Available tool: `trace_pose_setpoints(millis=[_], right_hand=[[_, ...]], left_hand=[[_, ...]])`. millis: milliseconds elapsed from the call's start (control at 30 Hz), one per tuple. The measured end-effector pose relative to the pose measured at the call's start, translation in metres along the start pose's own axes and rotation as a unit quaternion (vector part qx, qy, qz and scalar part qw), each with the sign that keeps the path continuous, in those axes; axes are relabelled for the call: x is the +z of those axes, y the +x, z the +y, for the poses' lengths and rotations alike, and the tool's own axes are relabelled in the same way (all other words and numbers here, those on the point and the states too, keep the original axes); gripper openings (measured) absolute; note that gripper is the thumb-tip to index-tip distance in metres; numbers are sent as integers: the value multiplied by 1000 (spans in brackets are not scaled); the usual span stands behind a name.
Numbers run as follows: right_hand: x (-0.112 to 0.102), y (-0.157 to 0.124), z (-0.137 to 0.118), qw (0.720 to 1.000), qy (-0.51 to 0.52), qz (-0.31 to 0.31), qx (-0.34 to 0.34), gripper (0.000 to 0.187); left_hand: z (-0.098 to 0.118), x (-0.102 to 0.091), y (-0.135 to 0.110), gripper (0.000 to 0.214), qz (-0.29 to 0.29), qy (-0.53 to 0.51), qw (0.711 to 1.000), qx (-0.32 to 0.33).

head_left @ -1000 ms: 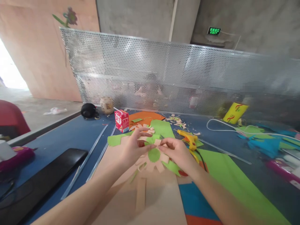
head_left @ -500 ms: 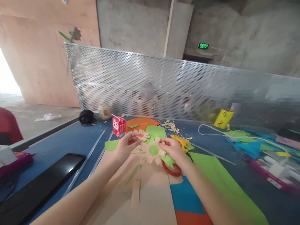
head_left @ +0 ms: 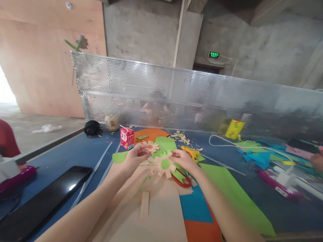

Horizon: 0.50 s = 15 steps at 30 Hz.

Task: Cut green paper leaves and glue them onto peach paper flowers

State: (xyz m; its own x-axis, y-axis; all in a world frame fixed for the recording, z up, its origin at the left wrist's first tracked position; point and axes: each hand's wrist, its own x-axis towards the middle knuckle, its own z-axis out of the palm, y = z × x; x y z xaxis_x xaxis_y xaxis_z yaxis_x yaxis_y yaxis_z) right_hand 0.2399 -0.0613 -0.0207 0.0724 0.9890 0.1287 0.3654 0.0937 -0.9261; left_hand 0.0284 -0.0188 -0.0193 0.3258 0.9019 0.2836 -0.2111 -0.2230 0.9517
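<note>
A pale peach paper flower (head_left: 159, 172) with a round green centre (head_left: 165, 164) is in front of me, its petals spread around the disc. My right hand (head_left: 185, 160) pinches a petal at the flower's upper right edge. To the left of the flower is my left hand (head_left: 136, 157), its fingers curled and the thumb apart from them, with nothing visible between. Behind that hand lies another peach flower with an orange centre (head_left: 150, 147), partly covered by my fingers. Red-handled scissors (head_left: 185, 183) rest below my right hand, partly under green paper.
A yellow glue gun (head_left: 193, 153) lies behind my right hand. A red drink carton (head_left: 127, 137) stands at the back left. A black phone-like slab (head_left: 47, 198) is at left. Green sheets (head_left: 234, 198) and a purple power strip (head_left: 280, 186) lie at right. A perforated metal screen (head_left: 131, 87) bounds the table.
My right hand's pinch has moved from the flower's right side to its upper right edge. The flower looks slightly turned. My left hand stays close by. The whole view has shifted a little.
</note>
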Motion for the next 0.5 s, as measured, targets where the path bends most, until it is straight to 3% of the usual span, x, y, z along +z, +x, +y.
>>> trace_pose_setpoints(millis=[167, 267, 400, 500], right_hand=[[-2, 0, -1, 1000, -1, 6, -4, 30], [-2, 3, 1, 1000, 10, 10, 0, 30], [-2, 6, 2, 1000, 26, 13, 3, 26], [-3, 5, 0, 999, 34, 20, 3, 19]], left_hand=[[-3, 0, 2, 38, -26, 24, 999, -19], [3, 4, -5, 32, -72, 101, 992, 12], [22, 24, -31, 14, -180, 276, 936, 123], [34, 50, -61, 20, -289, 301, 891, 178]])
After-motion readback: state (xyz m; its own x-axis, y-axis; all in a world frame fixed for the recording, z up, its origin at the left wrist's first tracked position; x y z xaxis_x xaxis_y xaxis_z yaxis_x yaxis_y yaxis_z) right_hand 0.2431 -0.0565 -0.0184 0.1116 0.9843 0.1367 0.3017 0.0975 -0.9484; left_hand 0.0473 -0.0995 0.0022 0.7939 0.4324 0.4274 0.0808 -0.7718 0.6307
